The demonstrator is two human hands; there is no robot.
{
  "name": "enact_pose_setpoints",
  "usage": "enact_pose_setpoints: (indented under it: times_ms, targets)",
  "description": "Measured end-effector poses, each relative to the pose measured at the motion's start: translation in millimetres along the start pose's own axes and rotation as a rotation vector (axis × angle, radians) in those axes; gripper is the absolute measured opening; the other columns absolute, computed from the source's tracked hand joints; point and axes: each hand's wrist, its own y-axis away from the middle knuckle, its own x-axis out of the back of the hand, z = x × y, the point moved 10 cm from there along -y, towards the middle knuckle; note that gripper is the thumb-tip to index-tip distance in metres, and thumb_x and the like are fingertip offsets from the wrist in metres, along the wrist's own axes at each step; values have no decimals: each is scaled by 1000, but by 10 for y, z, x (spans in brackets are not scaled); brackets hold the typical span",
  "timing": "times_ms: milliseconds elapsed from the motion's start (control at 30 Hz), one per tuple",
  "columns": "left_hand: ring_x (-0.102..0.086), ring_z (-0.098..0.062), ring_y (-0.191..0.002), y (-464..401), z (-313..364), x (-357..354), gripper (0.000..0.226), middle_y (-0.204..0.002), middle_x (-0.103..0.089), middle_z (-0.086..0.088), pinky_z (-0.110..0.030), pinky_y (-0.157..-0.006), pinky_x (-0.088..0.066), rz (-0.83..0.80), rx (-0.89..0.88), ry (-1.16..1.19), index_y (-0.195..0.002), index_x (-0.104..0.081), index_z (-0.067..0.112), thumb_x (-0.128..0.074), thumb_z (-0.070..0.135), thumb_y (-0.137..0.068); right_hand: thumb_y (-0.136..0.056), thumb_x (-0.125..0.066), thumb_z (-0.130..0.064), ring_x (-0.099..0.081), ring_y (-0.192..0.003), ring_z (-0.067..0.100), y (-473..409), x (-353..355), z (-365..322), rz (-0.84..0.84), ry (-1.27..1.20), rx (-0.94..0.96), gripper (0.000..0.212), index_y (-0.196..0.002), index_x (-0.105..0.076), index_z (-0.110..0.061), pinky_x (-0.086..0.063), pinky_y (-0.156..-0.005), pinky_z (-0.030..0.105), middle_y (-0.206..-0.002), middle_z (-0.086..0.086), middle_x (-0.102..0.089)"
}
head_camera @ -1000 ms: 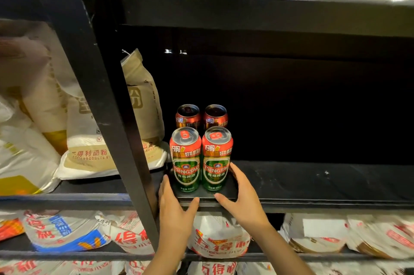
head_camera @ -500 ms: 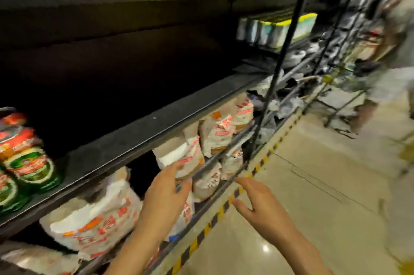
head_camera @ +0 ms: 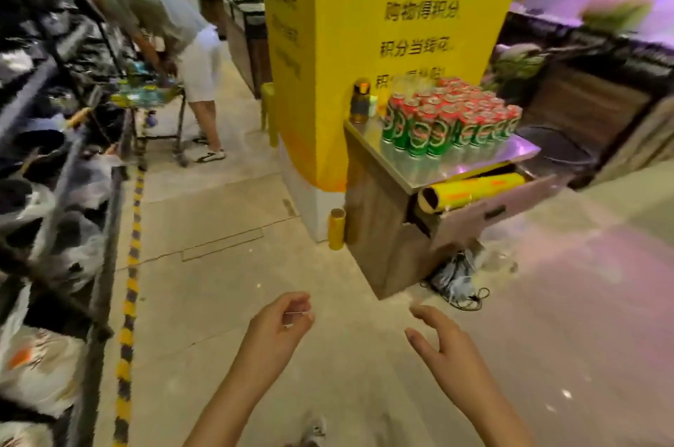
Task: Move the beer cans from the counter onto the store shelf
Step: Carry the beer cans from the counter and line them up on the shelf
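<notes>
Several green and red beer cans [head_camera: 448, 120] stand packed together on a steel-topped wooden counter [head_camera: 379, 198] beside a yellow pillar, ahead and to the right. My left hand [head_camera: 279, 328] and my right hand [head_camera: 443, 346] hang low over the floor, well short of the counter. Both hold nothing, with the fingers loosely curled and apart. The store shelf [head_camera: 95, 257] runs along the left edge, with bagged goods on it; the cans placed there are out of view.
A yellow pillar [head_camera: 364, 27] rises behind the counter. A dark bottle [head_camera: 360, 102] stands on the counter's back corner. A yellow roll [head_camera: 470, 191] lies in an open drawer. A person [head_camera: 171, 34] bends over a cart [head_camera: 153, 107] down the aisle. A black-and-yellow strip [head_camera: 129, 300] marks the floor.
My hands have left the cans on the shelf and come away with nothing in them. The view has swung right, from the shelf across the aisle to the counter.
</notes>
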Motion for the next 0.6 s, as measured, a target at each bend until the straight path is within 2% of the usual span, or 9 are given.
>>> enact_pose_setpoints:
  times_ms: [67,133,233,333,433,600]
  targets:
    - [-62,-3,-93,-315,70,-297,23,-98,-66,8,-5,-70,-45,-63,-1,-19,-94,-59,32,-63,11,-86,-91,-53,-40,-48,-116,2,-131,221,330,39,-25,-72,34,-124,-49,-33,-39,-90,20,-123,-18,-52]
    - [-62,-7,-94,-670,146,-502,19,-97,-67,6,-8,-72,-46,-80,7,-22,-97,-63,26,-63,9,-86,-91,-54,-37,-48,-116,2,-371,457,546,78,-57,-98,35,-125,-49,-31,-37,-88,18,-121,-18,-52]
    - [-62,-14,-96,-1229,307,-724,18,-100,-68,-3,-23,-84,-43,-59,14,19,-103,-65,14,-62,7,-87,-92,-52,-37,-46,-118,1,-905,790,686,102,-83,-96,38,-129,-47,-31,-36,-91,18,-124,-19,-50]
    - [-61,-16,-97,-1817,572,-976,16,-99,-68,-3,-28,-84,-42,-36,1,59,-102,-65,16,-61,10,-87,-92,-52,-37,-47,-117,0,-1523,1170,727,116,-108,-64,40,-132,-47,-31,-38,-95,19,-128,-19,-51]
    - [-61,-13,-96,-2367,919,-1329,15,-96,-67,2,-26,-81,-42,-41,-21,82,-102,-64,18,-61,13,-88,-92,-53,-36,-47,-109,-4,-2065,1576,794,143,-122,-36,39,-130,-47,-31,-36,-87,14,-123,-22,-50]
    - [-58,-4,-97,-3097,1586,-2091,16,-99,-65,8,-12,-73,-40,-129,-91,48,-105,-61,23,-60,19,-89,-91,-55,-35,-48,-114,0,-2723,2086,1270,175,-161,-53,38,-127,-50,-29,-36,-88,16,-124,-18,-53]
